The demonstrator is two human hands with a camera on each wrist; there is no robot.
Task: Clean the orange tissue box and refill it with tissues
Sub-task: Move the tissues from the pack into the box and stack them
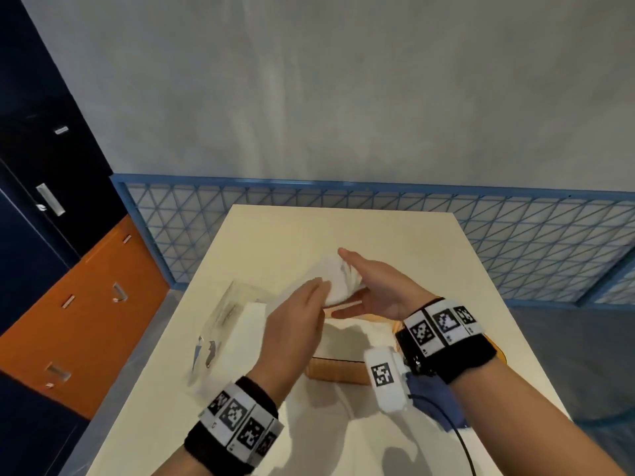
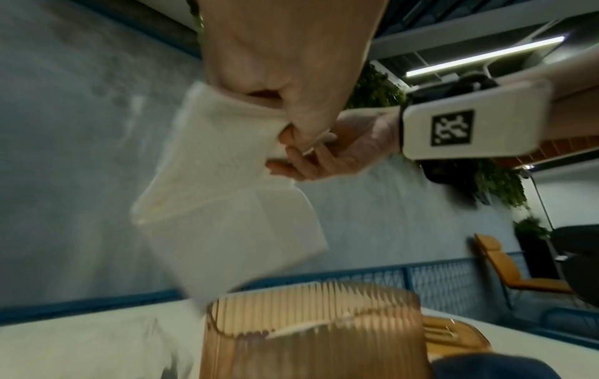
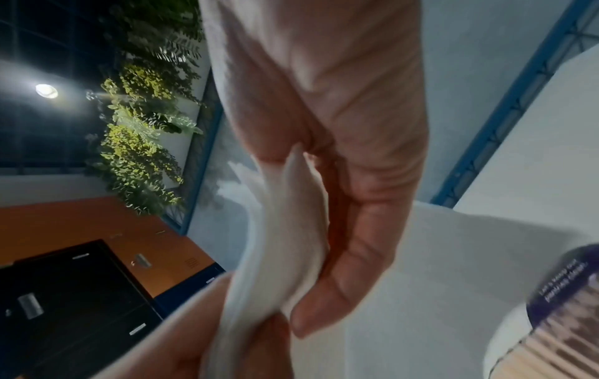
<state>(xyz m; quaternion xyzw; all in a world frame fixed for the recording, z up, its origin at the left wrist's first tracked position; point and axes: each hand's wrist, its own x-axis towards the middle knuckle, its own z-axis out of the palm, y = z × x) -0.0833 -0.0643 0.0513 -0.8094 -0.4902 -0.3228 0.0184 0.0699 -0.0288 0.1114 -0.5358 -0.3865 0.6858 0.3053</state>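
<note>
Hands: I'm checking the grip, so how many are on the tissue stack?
2. The left hand pinches the near side of the tissue stack; the right hand cups its far side, above the table.

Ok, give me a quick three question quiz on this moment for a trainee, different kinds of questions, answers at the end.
1. True or false: the orange tissue box stands with its top open.
2. Which holds the stack of tissues? A: left hand alone. B: right hand alone. C: both hands.
3. Fill in: the tissues are held ___ the table, above the box.

Key: 1 true. 2 C. 3 over (clear of it).
</note>
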